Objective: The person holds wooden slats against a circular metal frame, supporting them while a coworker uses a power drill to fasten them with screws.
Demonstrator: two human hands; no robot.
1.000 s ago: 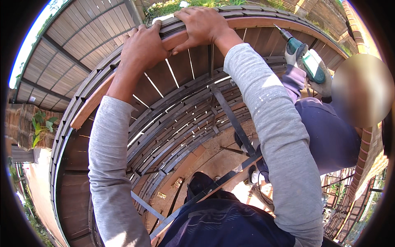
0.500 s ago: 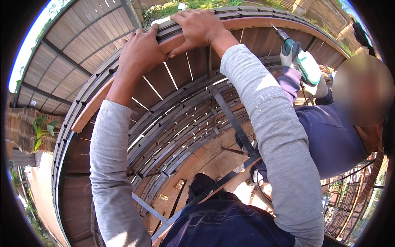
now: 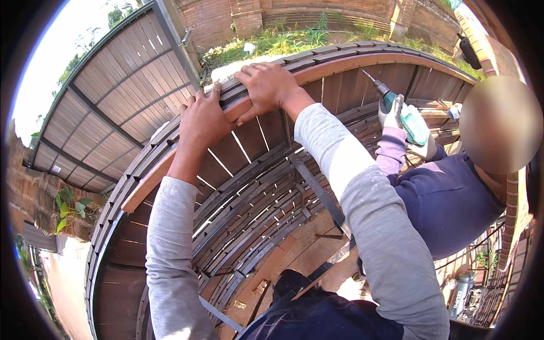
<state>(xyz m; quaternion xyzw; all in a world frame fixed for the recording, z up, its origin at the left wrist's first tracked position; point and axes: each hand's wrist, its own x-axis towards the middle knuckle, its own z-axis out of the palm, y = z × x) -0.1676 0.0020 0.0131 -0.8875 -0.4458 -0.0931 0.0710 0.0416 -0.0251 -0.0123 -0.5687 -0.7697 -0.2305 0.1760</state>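
Note:
A long reddish-brown wooden strip (image 3: 148, 184) lies bent along the inner side of a curved rim (image 3: 127, 178) of stacked dark slats. My left hand (image 3: 204, 122) grips the strip and rim together, with its fingers over the top. Just to the right, my right hand (image 3: 267, 86) is clasped over the same edge, its thumb on the inner face of the strip. The two hands are close together. At the right, a co-worker's gloved hands hold a green cordless drill (image 3: 415, 123), its bit pointing up and left toward the rim.
Below the rim, dark slatted panels (image 3: 272, 133) curve down in tiers with metal bars (image 3: 317, 190) crossing the inside. The co-worker (image 3: 453, 198) leans in at the right. A slatted gate (image 3: 122, 96) stands at the far left; grass (image 3: 306, 39) and a brick wall (image 3: 317, 17) lie beyond.
The view has tilted up, so more grass and wall show. Both my hands keep their hold on the strip. The co-worker's drill has shifted slightly relative to the rim.

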